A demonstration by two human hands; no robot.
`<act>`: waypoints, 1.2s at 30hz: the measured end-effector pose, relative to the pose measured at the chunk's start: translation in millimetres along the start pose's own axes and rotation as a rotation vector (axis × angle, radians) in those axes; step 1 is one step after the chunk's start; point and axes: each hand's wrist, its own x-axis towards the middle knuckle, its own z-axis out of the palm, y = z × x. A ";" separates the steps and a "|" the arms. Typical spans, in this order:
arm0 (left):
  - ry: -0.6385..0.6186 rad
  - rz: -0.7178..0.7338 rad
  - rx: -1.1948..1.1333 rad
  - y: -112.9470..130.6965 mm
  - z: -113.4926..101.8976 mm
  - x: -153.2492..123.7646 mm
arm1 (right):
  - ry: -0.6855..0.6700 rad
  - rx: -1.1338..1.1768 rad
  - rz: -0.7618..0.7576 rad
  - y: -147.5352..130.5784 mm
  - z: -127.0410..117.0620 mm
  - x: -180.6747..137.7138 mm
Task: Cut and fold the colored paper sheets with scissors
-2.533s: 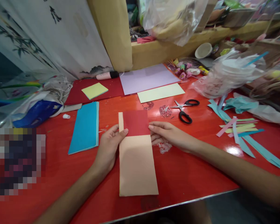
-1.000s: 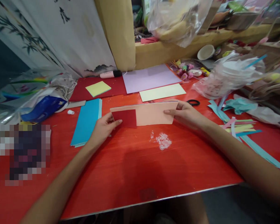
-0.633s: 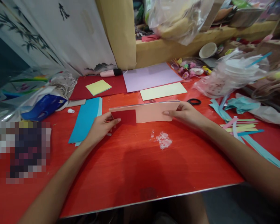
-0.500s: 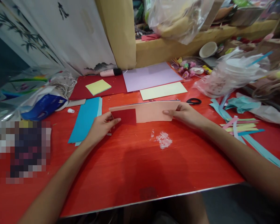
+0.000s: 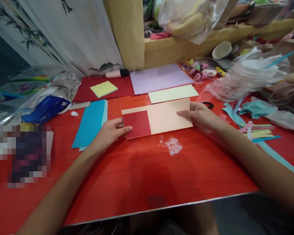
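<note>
My left hand [image 5: 115, 130] pinches a red paper square [image 5: 138, 124] against the left end of a long peach sheet of paper [image 5: 168, 117]. At the other end, my right hand [image 5: 199, 116] grips the peach sheet, thumb on its front face. The sheet is tilted up with its broad face toward me, above the red table. Below it lies a small heap of whitish scraps [image 5: 173, 146]. Beside my left forearm are blue sheets of paper [image 5: 90, 120]. Dark scissors handles [image 5: 208, 105] show partly behind my right hand.
Farther back lie a yellow paper square [image 5: 104, 89], a marker [image 5: 117, 73], a lilac sheet [image 5: 159, 78] and a pale green strip [image 5: 173, 93]. Paper strips [image 5: 262, 133] and a plastic-wrapped cup [image 5: 252, 73] are at right. A blue packet [image 5: 46, 109] sits at left.
Both hands have tilted the peach sheet so that more of its face shows, and its right end has risen. The sheet has shifted slightly to the right in view.
</note>
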 end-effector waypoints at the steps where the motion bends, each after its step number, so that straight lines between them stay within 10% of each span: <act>1: -0.012 -0.005 -0.003 0.3 -0.2 0.2 | 0.002 0.004 0.005 0.1 0.0 0.3; 8: 0.066 0.000 -0.045 -2.2 1.9 1.2 | 0.027 0.040 0.055 -8.8 -1.9 -4.0; 20: 0.100 0.065 -0.229 3.1 16.7 -10.5 | -0.352 0.076 0.001 4.5 55.0 -27.1; 36: 0.087 0.192 -0.117 -3.5 30.4 -17.6 | -0.152 0.244 0.108 13.7 75.2 -32.7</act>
